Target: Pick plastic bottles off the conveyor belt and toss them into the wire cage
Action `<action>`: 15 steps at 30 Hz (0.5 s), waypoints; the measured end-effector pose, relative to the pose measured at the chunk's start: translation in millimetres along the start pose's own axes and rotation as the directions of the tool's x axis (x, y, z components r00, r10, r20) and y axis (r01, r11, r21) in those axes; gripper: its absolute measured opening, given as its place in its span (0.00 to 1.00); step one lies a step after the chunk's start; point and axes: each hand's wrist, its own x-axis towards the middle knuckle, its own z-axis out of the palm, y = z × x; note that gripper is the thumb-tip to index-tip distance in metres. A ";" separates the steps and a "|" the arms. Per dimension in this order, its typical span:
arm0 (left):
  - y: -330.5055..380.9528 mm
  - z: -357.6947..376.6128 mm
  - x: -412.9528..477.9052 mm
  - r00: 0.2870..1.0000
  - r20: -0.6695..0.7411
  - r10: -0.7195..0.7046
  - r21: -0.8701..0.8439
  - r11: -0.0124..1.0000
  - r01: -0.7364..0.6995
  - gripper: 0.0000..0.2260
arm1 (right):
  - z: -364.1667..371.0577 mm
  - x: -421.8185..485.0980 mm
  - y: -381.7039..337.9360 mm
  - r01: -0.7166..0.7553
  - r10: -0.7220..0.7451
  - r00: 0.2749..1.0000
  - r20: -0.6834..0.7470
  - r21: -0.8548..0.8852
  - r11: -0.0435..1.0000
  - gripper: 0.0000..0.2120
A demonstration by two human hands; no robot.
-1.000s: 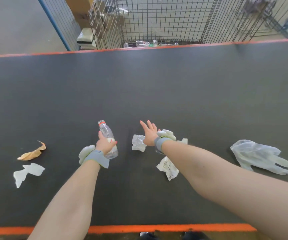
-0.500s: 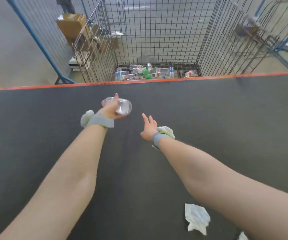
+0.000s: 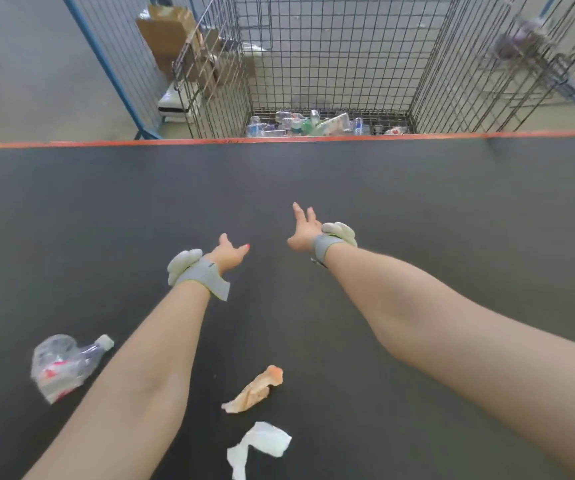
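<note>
Left hand, right hand empty; one bottle; cage holds perhaps ten.

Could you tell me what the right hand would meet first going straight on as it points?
The right hand has only bare conveyor belt ahead; its line probably reaches the wire cage first, though depth is unclear.

A recycling sorting floor: dark conveyor belt carrying litter, wire cage of bottles, concrete floor.
</note>
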 end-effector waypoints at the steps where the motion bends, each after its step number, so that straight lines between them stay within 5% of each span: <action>1: -16.5 5.3 -12.0 1.000 -0.005 -0.006 0.023 1.000 0.006 0.36 | 7.3 -13.0 3.2 -0.005 0.005 1.000 0.015 -0.010 1.000 0.40; 11: -154.3 51.4 -99.8 0.993 -0.061 -0.104 0.337 0.934 0.119 0.50 | 89.7 -140.4 21.3 0.027 -0.008 0.968 0.251 -0.076 0.997 0.44; 15: -172.2 69.1 -116.3 0.965 -0.260 0.019 0.179 0.983 0.029 0.35 | 128.6 -177.6 4.6 0.098 -0.106 0.948 0.299 0.042 0.994 0.46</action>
